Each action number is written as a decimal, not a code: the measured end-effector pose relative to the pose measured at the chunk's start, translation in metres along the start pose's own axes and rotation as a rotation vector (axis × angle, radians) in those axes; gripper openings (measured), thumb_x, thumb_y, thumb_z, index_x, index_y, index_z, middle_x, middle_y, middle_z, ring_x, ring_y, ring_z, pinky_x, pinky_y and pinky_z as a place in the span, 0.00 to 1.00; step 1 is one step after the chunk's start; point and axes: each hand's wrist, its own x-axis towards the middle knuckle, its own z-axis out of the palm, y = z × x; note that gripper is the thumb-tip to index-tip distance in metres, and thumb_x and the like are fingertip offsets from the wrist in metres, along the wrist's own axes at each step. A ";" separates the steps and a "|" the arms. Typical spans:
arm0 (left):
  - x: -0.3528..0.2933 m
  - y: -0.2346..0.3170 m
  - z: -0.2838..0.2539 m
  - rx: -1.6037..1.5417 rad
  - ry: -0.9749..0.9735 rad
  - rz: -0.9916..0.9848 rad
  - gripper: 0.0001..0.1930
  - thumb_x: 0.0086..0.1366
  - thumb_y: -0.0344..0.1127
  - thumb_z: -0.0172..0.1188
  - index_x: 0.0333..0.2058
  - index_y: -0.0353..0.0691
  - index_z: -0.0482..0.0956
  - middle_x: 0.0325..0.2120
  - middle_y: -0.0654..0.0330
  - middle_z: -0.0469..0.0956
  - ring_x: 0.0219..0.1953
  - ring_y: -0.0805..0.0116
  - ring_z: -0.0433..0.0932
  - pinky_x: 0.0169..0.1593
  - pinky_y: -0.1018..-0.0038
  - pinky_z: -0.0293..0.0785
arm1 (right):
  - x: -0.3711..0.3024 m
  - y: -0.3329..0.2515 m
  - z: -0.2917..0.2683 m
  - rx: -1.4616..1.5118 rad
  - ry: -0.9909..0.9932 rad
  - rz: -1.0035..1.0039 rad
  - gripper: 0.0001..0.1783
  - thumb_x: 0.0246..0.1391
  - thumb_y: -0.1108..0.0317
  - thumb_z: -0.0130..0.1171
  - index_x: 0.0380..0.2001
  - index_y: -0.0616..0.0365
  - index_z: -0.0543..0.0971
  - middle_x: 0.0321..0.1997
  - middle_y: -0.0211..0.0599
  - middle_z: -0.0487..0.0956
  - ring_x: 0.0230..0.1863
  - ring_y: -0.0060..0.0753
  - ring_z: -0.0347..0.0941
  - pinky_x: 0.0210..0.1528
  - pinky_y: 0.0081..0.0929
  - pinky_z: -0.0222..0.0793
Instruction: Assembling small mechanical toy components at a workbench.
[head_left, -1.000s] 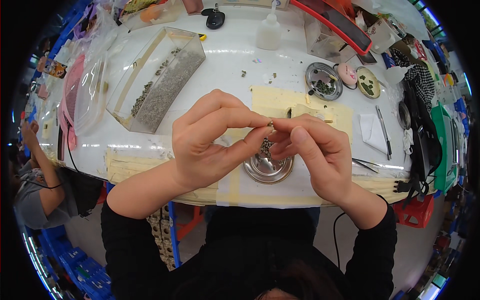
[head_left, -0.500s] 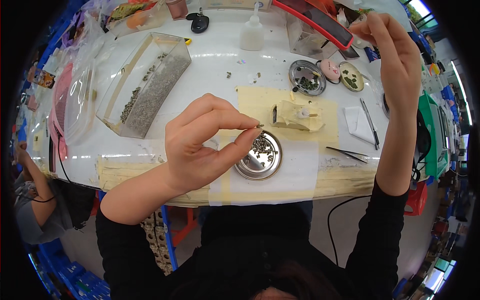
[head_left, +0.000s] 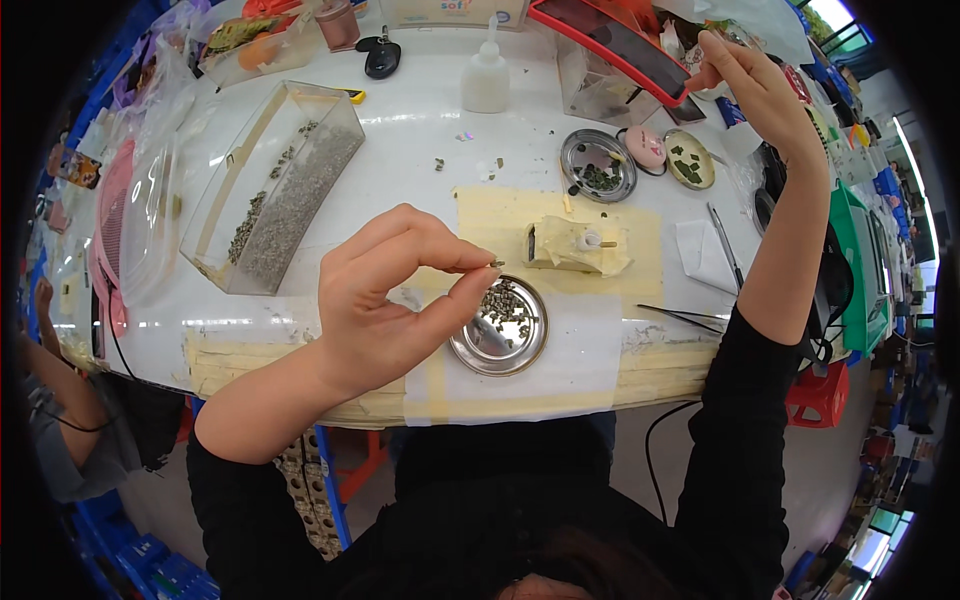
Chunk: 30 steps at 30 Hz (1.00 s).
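My left hand [head_left: 385,300] is closed in a pinch, with a tiny metal piece [head_left: 498,264] between thumb and forefinger. Just beyond and below those fingertips, a round shiny metal dish [head_left: 495,358] holds a heap of similar small metal pieces [head_left: 507,303]. My right hand [head_left: 755,95] is raised at the far right, its fingers bent but apart, nothing visible in them. Its fingertips are at the lower right corner of a red-cased phone [head_left: 620,50]; whether they touch it I cannot tell. A tape-wrapped block [head_left: 570,247] with a short peg stands beyond the dish.
A clear tray [head_left: 290,200] of small pieces lies left. Farther back are a white squeeze bottle [head_left: 486,82] and black key fob [head_left: 382,57]. Right are a round clear dish [head_left: 600,165], pink round case [head_left: 646,148], tweezers [head_left: 682,317] and pen-like tool [head_left: 725,245]. Another person's arm [head_left: 65,385] shows far left.
The whole view has shifted slightly. My left hand keeps its pinch on the tiny piece by the dish. My right hand stays by the phone, its wrist turned and fingers bent differently.
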 end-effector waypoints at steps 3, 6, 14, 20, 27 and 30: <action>0.001 0.000 0.001 -0.005 -0.009 -0.008 0.09 0.51 0.18 0.67 0.32 0.33 0.81 0.27 0.58 0.78 0.29 0.71 0.75 0.33 0.77 0.68 | 0.003 0.008 0.001 0.039 -0.026 -0.023 0.30 0.69 0.44 0.43 0.22 0.57 0.73 0.31 0.37 0.82 0.43 0.28 0.78 0.57 0.28 0.63; 0.001 0.000 0.001 -0.013 -0.017 -0.018 0.09 0.51 0.18 0.67 0.32 0.33 0.81 0.27 0.58 0.78 0.29 0.71 0.74 0.34 0.77 0.68 | 0.006 0.011 0.003 0.067 -0.036 -0.056 0.30 0.69 0.45 0.43 0.23 0.58 0.74 0.31 0.38 0.81 0.42 0.29 0.78 0.56 0.28 0.64; 0.002 -0.001 0.000 -0.017 -0.025 -0.010 0.08 0.52 0.18 0.67 0.32 0.32 0.81 0.27 0.58 0.78 0.29 0.71 0.75 0.33 0.77 0.68 | 0.010 0.019 0.002 0.092 -0.039 -0.074 0.30 0.70 0.45 0.42 0.24 0.59 0.75 0.33 0.39 0.82 0.44 0.30 0.78 0.58 0.29 0.64; 0.002 0.000 0.000 -0.011 -0.028 -0.012 0.08 0.52 0.18 0.67 0.32 0.32 0.81 0.27 0.57 0.78 0.29 0.71 0.75 0.33 0.77 0.68 | 0.011 0.016 0.005 0.027 -0.007 -0.114 0.29 0.70 0.46 0.42 0.29 0.61 0.78 0.36 0.39 0.83 0.45 0.30 0.77 0.58 0.30 0.64; -0.001 0.001 0.000 -0.023 -0.023 -0.029 0.08 0.52 0.18 0.67 0.32 0.32 0.82 0.28 0.57 0.78 0.29 0.71 0.75 0.33 0.77 0.69 | 0.026 0.007 0.042 -0.046 0.253 -0.238 0.24 0.70 0.50 0.43 0.49 0.60 0.76 0.42 0.40 0.82 0.47 0.33 0.76 0.58 0.31 0.64; 0.000 0.000 0.001 -0.050 -0.021 -0.027 0.09 0.51 0.17 0.67 0.32 0.32 0.82 0.28 0.57 0.78 0.29 0.71 0.76 0.33 0.78 0.70 | 0.022 -0.016 0.053 -0.084 0.173 -0.339 0.35 0.63 0.45 0.53 0.65 0.56 0.65 0.50 0.47 0.79 0.52 0.40 0.75 0.56 0.34 0.66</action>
